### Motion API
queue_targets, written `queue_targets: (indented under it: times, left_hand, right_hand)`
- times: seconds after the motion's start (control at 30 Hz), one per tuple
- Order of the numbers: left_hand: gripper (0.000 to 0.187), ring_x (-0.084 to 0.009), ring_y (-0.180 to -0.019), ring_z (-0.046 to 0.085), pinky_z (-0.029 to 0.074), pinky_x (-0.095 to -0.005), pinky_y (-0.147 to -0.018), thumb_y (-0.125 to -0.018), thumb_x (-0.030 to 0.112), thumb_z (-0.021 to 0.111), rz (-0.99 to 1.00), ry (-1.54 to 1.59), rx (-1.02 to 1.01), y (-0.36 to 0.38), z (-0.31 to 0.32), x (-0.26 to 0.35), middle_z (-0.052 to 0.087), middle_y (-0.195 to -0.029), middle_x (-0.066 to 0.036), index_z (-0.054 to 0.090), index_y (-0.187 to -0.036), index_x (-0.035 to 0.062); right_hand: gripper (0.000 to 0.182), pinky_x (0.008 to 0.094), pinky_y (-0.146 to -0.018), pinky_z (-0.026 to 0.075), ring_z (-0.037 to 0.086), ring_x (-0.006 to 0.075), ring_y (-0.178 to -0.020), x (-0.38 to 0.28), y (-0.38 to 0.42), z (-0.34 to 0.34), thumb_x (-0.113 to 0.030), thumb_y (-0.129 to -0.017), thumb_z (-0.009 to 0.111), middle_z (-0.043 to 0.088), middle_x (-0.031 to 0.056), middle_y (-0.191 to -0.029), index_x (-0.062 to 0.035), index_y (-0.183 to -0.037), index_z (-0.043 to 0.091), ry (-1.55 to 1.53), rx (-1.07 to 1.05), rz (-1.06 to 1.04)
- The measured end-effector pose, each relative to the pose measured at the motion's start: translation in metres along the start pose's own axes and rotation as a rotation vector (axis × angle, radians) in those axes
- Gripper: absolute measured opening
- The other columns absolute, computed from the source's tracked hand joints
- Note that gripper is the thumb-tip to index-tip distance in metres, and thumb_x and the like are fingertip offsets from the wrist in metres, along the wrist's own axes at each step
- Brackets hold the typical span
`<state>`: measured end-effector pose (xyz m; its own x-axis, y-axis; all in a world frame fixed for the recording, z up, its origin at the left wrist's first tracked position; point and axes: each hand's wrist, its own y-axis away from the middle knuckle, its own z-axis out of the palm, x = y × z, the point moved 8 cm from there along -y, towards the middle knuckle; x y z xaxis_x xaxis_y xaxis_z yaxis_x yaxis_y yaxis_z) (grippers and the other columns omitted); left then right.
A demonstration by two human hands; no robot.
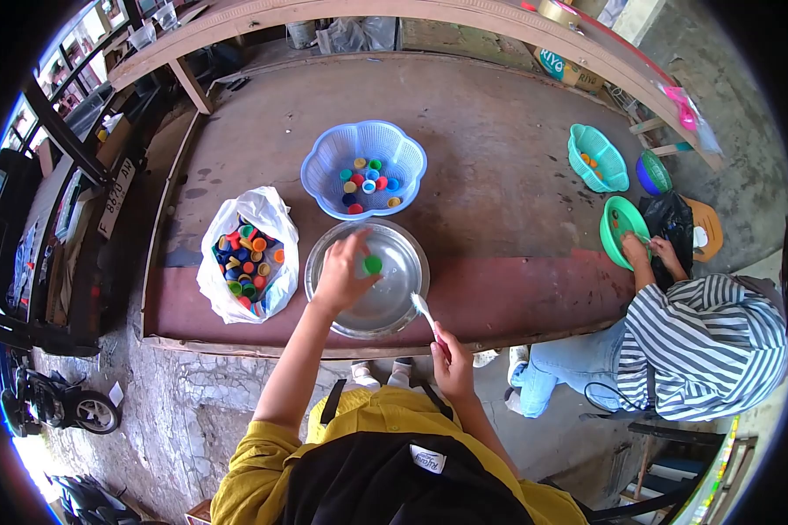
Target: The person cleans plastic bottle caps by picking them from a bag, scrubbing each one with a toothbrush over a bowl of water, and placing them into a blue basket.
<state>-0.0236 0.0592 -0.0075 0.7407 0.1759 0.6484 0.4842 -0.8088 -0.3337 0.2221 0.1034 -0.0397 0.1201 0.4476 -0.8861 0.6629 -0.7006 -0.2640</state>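
My left hand (343,273) reaches over a round metal basin (416,306), fingers spread. Close by its fingertips is a green bottle cap (373,264), seen against the water in the basin; the hand does not grip it. In my right hand (453,363) is a toothbrush (429,320), its bristle end up and pointing at the basin's right rim. Beyond the basin stands a blue plastic basket (320,166) with several colourful caps on its bottom. To the left, an open white plastic bag (280,219) holds a heap of mixed caps.
At the table's (499,175) right end, a person in a striped shirt (705,350) works with both hands in a green basin (611,236). A teal basket (597,162) with orange caps sits behind that. A wooden beam (411,9) runs along the far side.
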Motion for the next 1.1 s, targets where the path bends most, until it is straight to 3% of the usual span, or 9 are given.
queue_targets:
  times: [0.1,0.33,0.43,0.57,0.67,0.9,1.03,1.1]
  left_hand:
    - [0.081,-0.0284,-0.105,0.054,0.035,-0.0419,-0.096,-0.062,0.012,0.079,-0.075,-0.137,-0.186,0.011,0.018,-0.018,0.062,-0.097,-0.006,0.04,-0.133,0.0119]
    - [0.078,-0.0261,-0.093,0.062,0.049,-0.036,-0.086,-0.065,0.004,0.077,-0.103,0.265,-0.019,0.009,0.007,-0.022,0.064,-0.102,-0.013,0.038,-0.132,0.0041]
    - [0.074,-0.0275,-0.095,0.063,0.049,-0.0365,-0.087,-0.066,0.004,0.077,-0.191,0.29,-0.089,0.021,0.025,-0.033,0.065,-0.105,-0.014,0.039,-0.131,0.0037]
    - [0.075,-0.029,-0.095,0.064,0.049,-0.0363,-0.087,-0.065,0.006,0.078,-0.088,0.26,0.106,0.017,0.001,-0.005,0.066,-0.101,-0.013,0.039,-0.13,0.0045]
    - [0.076,-0.0286,-0.096,0.064,0.048,-0.0364,-0.088,-0.065,0.007,0.079,-0.212,0.25,-0.166,0.033,0.044,-0.042,0.067,-0.099,-0.012,0.039,-0.129,0.0045]
    - [0.08,-0.0266,-0.095,0.065,0.049,-0.0362,-0.085,-0.062,0.002,0.08,-0.199,0.345,0.064,0.034,0.027,-0.025,0.067,-0.097,-0.013,0.036,-0.13,0.0018]
    - [0.085,-0.0242,-0.099,0.064,0.049,-0.034,-0.087,-0.061,0.001,0.081,-0.291,0.541,0.1,0.04,0.031,-0.031,0.067,-0.1,-0.016,0.034,-0.131,-0.0003]
    - [0.088,-0.0241,-0.1,0.064,0.049,-0.0335,-0.088,-0.061,0.002,0.082,-0.314,0.604,0.109,0.044,0.033,-0.031,0.066,-0.1,-0.017,0.031,-0.132,-0.0008]
  right_hand:
    - [0.034,0.0288,-0.075,0.05,0.064,0.0227,-0.09,-0.003,-0.005,0.002,-0.003,-0.088,0.055,0.063,0.0177,-0.105,-0.0013,-0.122,0.054,0.004,-0.012,0.008]
    - [0.034,0.0282,-0.07,0.049,0.063,0.0216,-0.084,0.001,-0.013,0.001,-0.003,-0.088,0.055,0.063,0.0176,-0.099,-0.0029,-0.123,0.054,-0.003,-0.009,-0.011]
    - [0.034,0.0282,-0.071,0.049,0.063,0.0219,-0.084,0.001,-0.016,0.001,-0.003,-0.088,0.055,0.064,0.0177,-0.099,-0.0027,-0.122,0.054,-0.006,0.007,-0.032]
    - [0.034,0.0293,-0.072,0.05,0.064,0.0236,-0.085,0.0,-0.016,-0.003,-0.004,-0.089,0.055,0.063,0.0183,-0.099,-0.0028,-0.122,0.054,0.0,0.002,-0.014]
    - [0.033,0.0302,-0.072,0.05,0.064,0.0253,-0.085,0.002,-0.018,0.001,-0.004,-0.089,0.054,0.063,0.0187,-0.099,-0.0035,-0.123,0.054,0.006,-0.018,0.01]
    - [0.033,0.0342,-0.067,0.049,0.063,0.0296,-0.078,0.002,-0.036,0.014,-0.007,-0.09,0.053,0.064,0.0179,-0.095,-0.0066,-0.123,0.054,0.042,-0.074,0.015]
    - [0.039,0.0394,-0.061,0.049,0.061,0.0321,-0.07,-0.018,-0.045,0.04,-0.006,-0.087,0.055,0.062,0.0148,-0.084,-0.0126,-0.125,0.053,0.25,-0.208,-0.203]
    - [0.041,0.0409,-0.059,0.048,0.06,0.0323,-0.067,0.0,-0.059,0.04,-0.007,-0.087,0.056,0.06,0.0141,-0.077,-0.0157,-0.126,0.053,0.141,-0.138,-0.203]
